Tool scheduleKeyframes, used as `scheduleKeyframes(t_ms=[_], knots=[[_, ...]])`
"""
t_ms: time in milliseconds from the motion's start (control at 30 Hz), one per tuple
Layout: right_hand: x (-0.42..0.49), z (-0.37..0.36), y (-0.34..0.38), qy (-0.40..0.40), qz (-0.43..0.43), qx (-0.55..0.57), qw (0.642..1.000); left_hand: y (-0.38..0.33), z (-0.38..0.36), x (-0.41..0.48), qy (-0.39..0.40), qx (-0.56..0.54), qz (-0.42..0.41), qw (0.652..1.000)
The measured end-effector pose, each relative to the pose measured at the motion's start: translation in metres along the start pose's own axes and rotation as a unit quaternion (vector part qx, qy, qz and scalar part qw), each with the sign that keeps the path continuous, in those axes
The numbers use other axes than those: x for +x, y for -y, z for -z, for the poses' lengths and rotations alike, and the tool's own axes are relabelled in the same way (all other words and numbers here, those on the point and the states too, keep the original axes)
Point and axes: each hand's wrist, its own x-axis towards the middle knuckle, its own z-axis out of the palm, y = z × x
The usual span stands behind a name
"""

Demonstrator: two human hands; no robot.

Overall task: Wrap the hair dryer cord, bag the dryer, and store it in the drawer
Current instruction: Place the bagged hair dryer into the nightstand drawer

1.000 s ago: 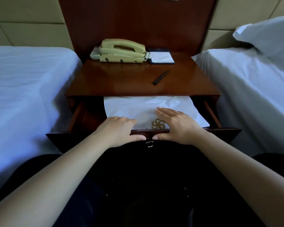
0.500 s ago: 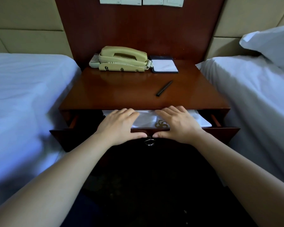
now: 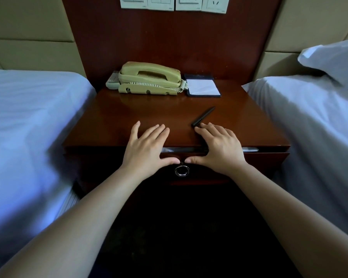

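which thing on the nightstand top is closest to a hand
The black pen: its near end almost meets the right hand; the phone and notepad sit at the back.

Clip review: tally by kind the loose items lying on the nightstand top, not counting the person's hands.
Phone: 1
Notepad: 1
Pen: 1
Total: 3

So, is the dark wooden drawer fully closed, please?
No, a thin gap under the brown wooden nightstand top leaves the drawer ajar, a sliver of white plastic bag showing.
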Motion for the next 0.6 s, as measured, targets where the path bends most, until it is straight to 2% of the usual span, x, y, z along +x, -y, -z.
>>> scheduleKeyframes(t_ms=[133, 300, 400, 467, 600], knots=[[0.007, -0.006, 0.002, -0.07, -0.012, -0.027, 0.997, 0.002, -0.007, 0.012, -0.058, 0.015, -0.004, 0.998], [0.007, -0.009, -0.002, -0.083, -0.005, -0.032, 0.996, 0.002, -0.008, 0.012, -0.084, 0.038, -0.02, 0.996], [0.007, -0.004, 0.0, -0.056, -0.008, -0.006, 0.998, -0.001, -0.004, 0.009, -0.073, 0.013, -0.009, 0.997], [0.008, 0.005, 0.0, -0.008, -0.017, 0.029, 0.999, -0.005, 0.005, 0.009, -0.053, -0.018, 0.0, 0.998], [0.011, 0.027, 0.001, 0.102, -0.018, 0.053, 0.993, -0.006, 0.029, 0.014, 0.044, -0.049, 0.013, 0.998]])
